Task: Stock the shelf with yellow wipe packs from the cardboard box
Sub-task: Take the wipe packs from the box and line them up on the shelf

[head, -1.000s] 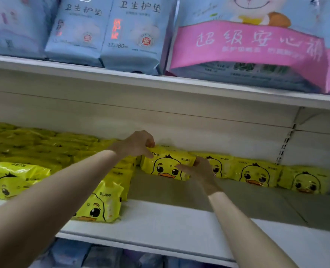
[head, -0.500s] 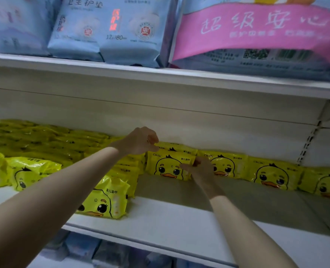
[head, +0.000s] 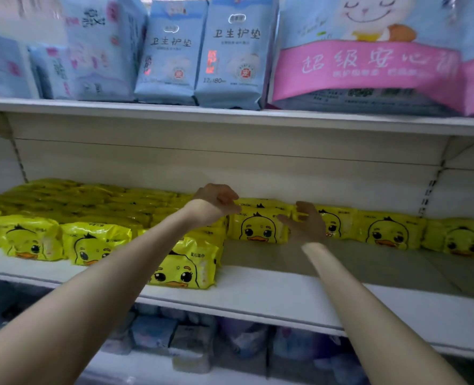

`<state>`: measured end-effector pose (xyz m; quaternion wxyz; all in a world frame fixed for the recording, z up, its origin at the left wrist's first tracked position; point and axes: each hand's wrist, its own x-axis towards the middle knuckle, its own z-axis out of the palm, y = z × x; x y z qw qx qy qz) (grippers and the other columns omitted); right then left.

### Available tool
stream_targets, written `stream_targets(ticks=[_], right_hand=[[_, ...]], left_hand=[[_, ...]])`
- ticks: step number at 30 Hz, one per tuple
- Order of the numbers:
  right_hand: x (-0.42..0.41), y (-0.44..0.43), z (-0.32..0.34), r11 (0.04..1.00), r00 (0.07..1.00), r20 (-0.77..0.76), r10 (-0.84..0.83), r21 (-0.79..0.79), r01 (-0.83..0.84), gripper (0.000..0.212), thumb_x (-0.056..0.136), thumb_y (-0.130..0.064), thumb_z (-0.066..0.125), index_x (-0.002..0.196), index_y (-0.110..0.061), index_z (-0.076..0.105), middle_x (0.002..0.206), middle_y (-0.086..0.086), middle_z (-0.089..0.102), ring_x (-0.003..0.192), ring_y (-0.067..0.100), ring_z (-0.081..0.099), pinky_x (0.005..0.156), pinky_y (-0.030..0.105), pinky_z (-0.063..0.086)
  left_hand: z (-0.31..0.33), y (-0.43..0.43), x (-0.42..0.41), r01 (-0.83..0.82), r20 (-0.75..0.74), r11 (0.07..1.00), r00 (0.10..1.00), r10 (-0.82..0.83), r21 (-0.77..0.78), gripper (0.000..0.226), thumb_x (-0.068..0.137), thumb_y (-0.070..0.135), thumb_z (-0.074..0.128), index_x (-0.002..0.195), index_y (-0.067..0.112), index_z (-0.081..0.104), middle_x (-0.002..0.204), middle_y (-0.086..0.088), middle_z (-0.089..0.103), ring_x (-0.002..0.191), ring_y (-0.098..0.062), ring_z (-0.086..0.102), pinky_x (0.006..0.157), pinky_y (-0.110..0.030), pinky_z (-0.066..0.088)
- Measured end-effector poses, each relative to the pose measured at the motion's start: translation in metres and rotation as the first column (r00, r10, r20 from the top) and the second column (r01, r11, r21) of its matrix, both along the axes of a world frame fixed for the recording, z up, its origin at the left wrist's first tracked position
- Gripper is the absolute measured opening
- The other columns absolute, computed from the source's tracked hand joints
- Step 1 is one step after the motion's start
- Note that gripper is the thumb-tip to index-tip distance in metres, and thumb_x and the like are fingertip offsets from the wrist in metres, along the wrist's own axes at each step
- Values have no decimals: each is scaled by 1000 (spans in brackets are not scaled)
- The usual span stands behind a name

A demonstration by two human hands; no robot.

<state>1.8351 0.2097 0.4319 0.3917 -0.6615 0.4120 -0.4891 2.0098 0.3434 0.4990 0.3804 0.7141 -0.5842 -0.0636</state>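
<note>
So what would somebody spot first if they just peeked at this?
Probably the bright yellow duck-face wipe packs crowding the left of the middle shelf, with a single row running along the back on the right. Next, the left hand and right hand reaching to either side of one back-row pack. Above on the right sits a big bag with a pink band and a smiling cartoon animal.

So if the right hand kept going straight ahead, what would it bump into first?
Most likely the yellow duck pack standing at the back; the right hand looks almost on it, though depth is unclear.
</note>
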Motion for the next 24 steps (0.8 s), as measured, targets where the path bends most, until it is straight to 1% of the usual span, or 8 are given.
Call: stream_targets(ticks=[5, 7, 9, 11, 13, 16, 20, 24], right_hand=[[-14, 65, 11, 999, 997, 65, 43, -18, -42, 45, 74, -15, 79, 114, -8, 59, 107, 8, 63, 93, 22, 58, 79, 26, 44], [-20, 96, 12, 997, 998, 24, 65, -30, -64, 45, 76, -20, 77, 115, -8, 59, 105, 7, 64, 95, 19, 59, 82, 27, 46], [-27, 124, 10, 994, 995, 27, 99, -48, -98, 45, 79, -21, 75, 118, -7, 57, 106, 5, 62, 97, 16, 58, 80, 19, 46], [-33, 155, 6, 991, 992, 14, 127, -44, -126, 44, 81, -21, 73, 120, -8, 56, 103, 1, 61, 96, 12, 57, 78, 12, 45], [-38, 183, -4, 988, 988, 12, 152, -12, -152, 38, 82, -22, 72, 116, -13, 57, 102, -1, 62, 97, 12, 58, 83, 20, 48], [-44, 215, -33, 988, 988, -12, 152, 35, -151, 33, 80, -25, 74, 109, -18, 59, 99, -1, 65, 95, 14, 62, 84, 31, 51], [-52, 256, -89, 977, 987, 2, 160, 145, -159, 30, 81, -17, 73, 107, -14, 60, 88, -2, 66, 77, 1, 63, 69, 22, 50], [-58, 290, -148, 946, 979, -67, 190, 280, -165, 34, 82, -25, 72, 113, -16, 59, 97, 0, 67, 93, 12, 64, 82, 27, 52]], left_hand=[[-3, 54, -16, 113, -150, 989, 981, -126, -94, 37, 80, 26, 74, 112, 11, 64, 100, -4, 70, 94, -18, 66, 85, -34, 55], [-8, 80, -22, 152, -229, 983, 958, -173, -107, 43, 81, 24, 73, 119, 9, 61, 105, -6, 69, 96, -16, 65, 83, -25, 53], [-14, 104, -28, 160, -309, 979, 931, -193, -129, 44, 81, 24, 73, 121, 10, 60, 107, -4, 68, 96, -14, 64, 78, -16, 50], [-25, 128, -33, 151, -381, 977, 903, -198, -149, 44, 80, 25, 73, 120, 13, 60, 106, -2, 67, 94, -11, 63, 74, -14, 49], [-42, 150, -38, 146, -434, 978, 879, -197, -147, 40, 81, 26, 72, 117, 15, 61, 102, 0, 68, 88, -8, 62, 71, -15, 48], [-74, 178, -44, 140, -523, 979, 829, -197, -147, 32, 82, 22, 71, 112, 16, 62, 96, -1, 68, 81, -5, 61, 68, -12, 46], [-133, 217, -50, 137, -625, 984, 760, -178, -114, 35, 81, 16, 71, 115, 11, 61, 95, 0, 67, 81, 0, 62, 73, -13, 48], [-197, 244, -53, 135, -668, 990, 741, -75, 38, 44, 79, 20, 74, 119, 9, 59, 104, -5, 66, 92, -9, 61, 69, -6, 48]])
